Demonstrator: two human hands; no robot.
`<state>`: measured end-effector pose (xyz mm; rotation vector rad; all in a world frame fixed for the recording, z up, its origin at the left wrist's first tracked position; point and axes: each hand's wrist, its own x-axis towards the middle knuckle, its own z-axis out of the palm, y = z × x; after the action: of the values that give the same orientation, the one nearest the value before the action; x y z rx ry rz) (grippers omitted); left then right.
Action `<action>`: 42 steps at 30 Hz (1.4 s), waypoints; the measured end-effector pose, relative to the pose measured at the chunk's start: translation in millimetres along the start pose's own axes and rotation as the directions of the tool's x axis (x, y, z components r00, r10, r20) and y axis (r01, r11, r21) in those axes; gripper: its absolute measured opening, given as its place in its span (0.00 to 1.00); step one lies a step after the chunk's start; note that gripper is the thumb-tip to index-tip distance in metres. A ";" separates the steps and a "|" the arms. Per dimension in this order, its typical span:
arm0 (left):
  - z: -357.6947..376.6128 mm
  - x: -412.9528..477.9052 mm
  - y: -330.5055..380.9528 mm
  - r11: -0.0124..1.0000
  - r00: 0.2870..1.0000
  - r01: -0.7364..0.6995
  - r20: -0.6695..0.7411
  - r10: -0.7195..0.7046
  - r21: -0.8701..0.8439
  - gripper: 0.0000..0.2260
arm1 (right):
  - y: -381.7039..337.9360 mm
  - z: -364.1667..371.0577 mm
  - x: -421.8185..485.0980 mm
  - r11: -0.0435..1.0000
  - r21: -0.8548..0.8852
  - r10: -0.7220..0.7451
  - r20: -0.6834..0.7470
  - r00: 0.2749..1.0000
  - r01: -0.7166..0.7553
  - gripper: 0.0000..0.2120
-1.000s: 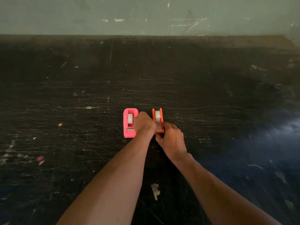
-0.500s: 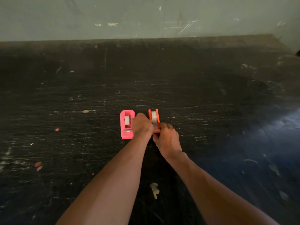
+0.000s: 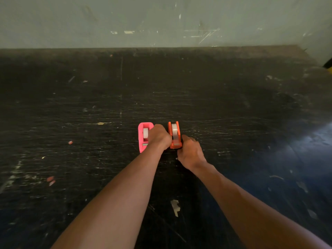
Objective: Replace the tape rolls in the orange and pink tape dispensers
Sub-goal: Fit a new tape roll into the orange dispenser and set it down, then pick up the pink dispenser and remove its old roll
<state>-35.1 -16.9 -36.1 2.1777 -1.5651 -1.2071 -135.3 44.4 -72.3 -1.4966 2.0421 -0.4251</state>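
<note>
The orange tape dispenser [image 3: 175, 146] stands on the desk [image 3: 233, 114], well back from the far edge and about midway across its width. Its long axis points toward the far edge. A tape roll [image 3: 174, 131] sits upright in it, and the cutter end faces you.

Your right grip [image 3: 190, 153] is at the near right corner of the orange tape dispenser. Its fingers are curled against that end and hold it.

Your left grip [image 3: 159, 136] lies against the left side of the orange tape dispenser, in the gap between the two dispensers. Its back faces the camera and hides the fingers, so you cannot tell whether it clasps anything.

The pink tape dispenser [image 3: 142, 141] stands just to the left, parallel to the orange one. It also carries a tape roll [image 3: 145, 133]. Your left grip covers its right side.

The desk is black and heavily scratched, with small flecks scattered over it. A pale scrap [image 3: 175, 206] lies on the desk nearer to you, between your forearms.

A pale green wall [image 3: 161, 20] rises behind the far edge. Part of a yellow and black object [image 3: 328, 64] shows at the far right corner.
</note>
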 end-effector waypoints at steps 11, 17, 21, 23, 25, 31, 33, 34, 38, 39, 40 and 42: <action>-79.1 -0.5 -31.4 0.980 0.942 -0.189 -0.295 0.162 -0.068 0.17 | -60.1 -25.1 -4.5 0.984 0.100 -0.127 -0.166 0.978 0.145 0.24; -78.0 8.7 -66.3 0.994 0.994 -0.099 0.049 0.101 -0.048 0.34 | -90.9 2.0 8.2 0.994 0.018 -0.112 0.127 0.986 0.111 0.22; -66.5 17.5 -76.7 0.986 0.991 -0.121 0.044 0.127 -0.111 0.32 | -92.0 17.5 16.1 0.998 0.023 -0.064 0.132 0.989 0.061 0.22; -62.7 19.7 -79.4 0.984 0.990 -0.134 0.027 0.138 -0.118 0.30 | -89.8 19.9 18.3 0.997 0.069 -0.041 0.117 0.992 0.033 0.23; -61.8 19.4 -79.5 0.983 0.990 -0.139 0.012 0.141 -0.117 0.29 | -88.8 20.9 16.8 0.995 0.100 -0.026 0.102 0.994 0.016 0.23; -71.6 -19.9 -82.6 0.986 0.994 -0.111 0.009 0.113 -0.121 0.29 | -89.1 8.6 -19.5 0.984 0.176 -0.056 0.122 0.991 0.034 0.24; -77.9 -43.6 -84.1 0.981 0.994 -0.106 -0.011 0.106 -0.162 0.28 | -91.8 -2.4 -41.0 0.980 0.190 -0.084 0.127 0.988 0.058 0.24; -80.7 -57.3 -84.3 0.979 0.994 -0.113 -0.022 0.111 -0.167 0.28 | -93.1 -8.7 -52.7 0.977 0.198 -0.101 0.125 0.987 0.075 0.23; -88.5 -112.6 -85.7 0.978 0.981 -0.187 -0.077 0.180 -0.093 0.32 | -95.4 -30.7 -100.5 0.963 0.243 -0.143 0.089 0.986 0.118 0.21; -89.8 -125.5 -87.1 0.977 0.978 -0.196 -0.089 0.189 -0.087 0.32 | -95.4 -34.3 -112.2 0.960 0.252 -0.151 0.086 0.985 0.125 0.21; -91.1 -138.4 -89.6 0.975 0.975 -0.204 -0.102 0.195 -0.086 0.33 | -95.4 -36.8 -124.1 0.957 0.259 -0.158 0.085 0.984 0.131 0.22; -91.1 -160.5 -95.2 0.972 0.972 -0.215 -0.119 0.204 -0.091 0.32 | -94.2 -38.4 -144.0 0.954 0.271 -0.157 0.083 0.984 0.130 0.22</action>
<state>78.9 135.4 47.1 1.9238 -1.6028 -1.0609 -56.0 146.7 47.4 -1.4737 1.7253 -0.6383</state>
